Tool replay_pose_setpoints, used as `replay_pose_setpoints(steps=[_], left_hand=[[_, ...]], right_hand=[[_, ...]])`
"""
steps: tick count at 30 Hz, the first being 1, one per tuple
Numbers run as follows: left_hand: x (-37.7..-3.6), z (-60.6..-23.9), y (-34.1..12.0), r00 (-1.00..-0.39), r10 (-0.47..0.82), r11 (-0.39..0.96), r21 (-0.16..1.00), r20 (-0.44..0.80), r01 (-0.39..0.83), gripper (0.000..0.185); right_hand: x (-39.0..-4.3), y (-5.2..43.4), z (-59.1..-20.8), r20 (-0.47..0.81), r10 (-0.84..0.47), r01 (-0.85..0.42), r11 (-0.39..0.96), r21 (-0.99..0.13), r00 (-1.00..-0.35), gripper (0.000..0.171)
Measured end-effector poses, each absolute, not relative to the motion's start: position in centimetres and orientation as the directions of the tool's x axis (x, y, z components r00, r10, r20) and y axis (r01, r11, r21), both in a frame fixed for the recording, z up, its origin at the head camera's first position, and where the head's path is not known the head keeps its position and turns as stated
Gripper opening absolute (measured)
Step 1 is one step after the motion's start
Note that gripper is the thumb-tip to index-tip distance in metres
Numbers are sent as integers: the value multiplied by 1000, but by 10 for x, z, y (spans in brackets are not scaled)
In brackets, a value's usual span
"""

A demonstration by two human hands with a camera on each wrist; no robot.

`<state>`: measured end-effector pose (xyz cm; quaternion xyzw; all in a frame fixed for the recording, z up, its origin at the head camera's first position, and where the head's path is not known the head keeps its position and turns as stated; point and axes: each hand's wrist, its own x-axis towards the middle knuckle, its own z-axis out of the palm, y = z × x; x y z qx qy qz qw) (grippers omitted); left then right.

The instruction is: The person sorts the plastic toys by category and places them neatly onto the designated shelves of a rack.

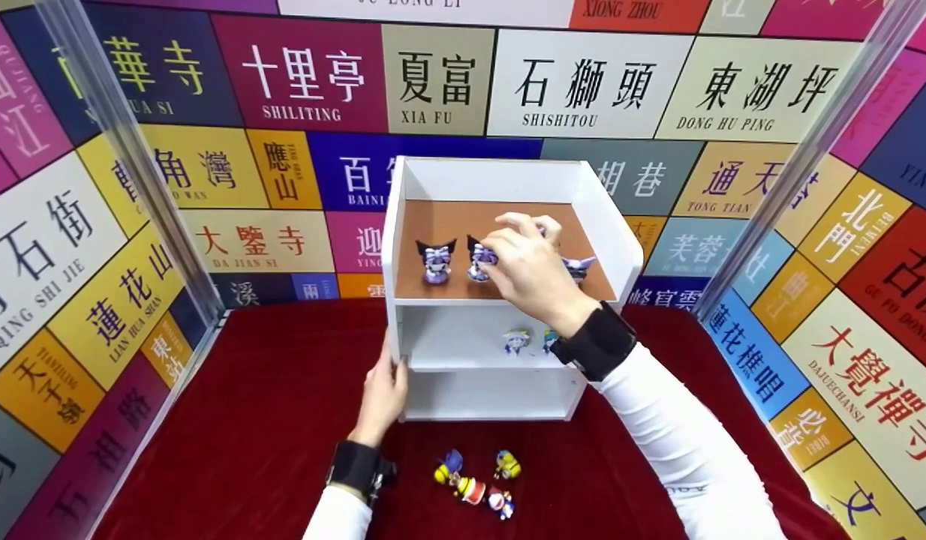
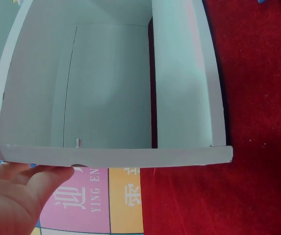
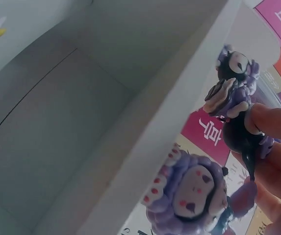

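A white shelf unit [image 1: 485,390] with a brown top board stands upright on the red cloth. Low on its left side panel [image 2: 130,156], my left hand [image 1: 386,390] grips the edge, fingers along the outside. Over the top board is my right hand [image 1: 530,262]; its thumb and fingers pinch a purple-and-black figurine [image 3: 241,125]. Close to the thumb in the head view is a figurine with black ears [image 1: 478,262]. Another similar one [image 1: 435,262] stands to the left, and a purple figurine [image 1: 577,266] is partly hidden behind my right hand.
Two small white-and-blue figurines, one of them nearer the middle [image 1: 516,342], stand on the middle shelf. Several yellow, red and blue figurines [image 1: 472,491] lie on the red cloth [image 1: 268,420] in front. Printed panels [image 1: 305,75] with clear corner strips surround the back and sides.
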<state>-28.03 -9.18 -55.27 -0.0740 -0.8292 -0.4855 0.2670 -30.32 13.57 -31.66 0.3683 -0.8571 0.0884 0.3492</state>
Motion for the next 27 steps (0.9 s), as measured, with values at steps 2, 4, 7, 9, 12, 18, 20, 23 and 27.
replay_pose_setpoints(steps=[2,4,7,9,12,18,20,23,27], left_hand=[[-280,-552,-92,-860,-132,509,778,494,368,60],[-280,-552,-92,-868,-128,506,784,480,359,60],[-280,-551,-92,-877,-128,506,791,464,345,60],[-280,-550,-92,-877,-129,510,789,463,341,60],[-279,-549,-92,-875,-136,517,787,465,337,60],[-278,-549,-92,-866,-143,531,775,479,341,60],[-278,-549,-92,-864,-142,530,775,482,345,60],[-279,-549,-92,-866,-140,529,775,481,345,59],[-279,-550,-92,-871,-141,525,781,471,337,59]], right_hand=[[-305,135,-318,660,-578,-691,712,122,-479,24],[-306,134,-319,657,-585,-690,712,134,-476,23],[-308,133,-321,652,-591,-692,709,138,-475,23],[-309,134,-322,650,-594,-696,705,137,-474,22],[-310,135,-324,648,-599,-697,703,143,-470,21],[-311,135,-326,644,-597,-696,705,136,-479,21],[-311,135,-326,642,-592,-697,706,124,-486,21],[-312,134,-326,642,-588,-695,710,116,-493,22],[-313,134,-326,637,-584,-690,715,110,-503,22]])
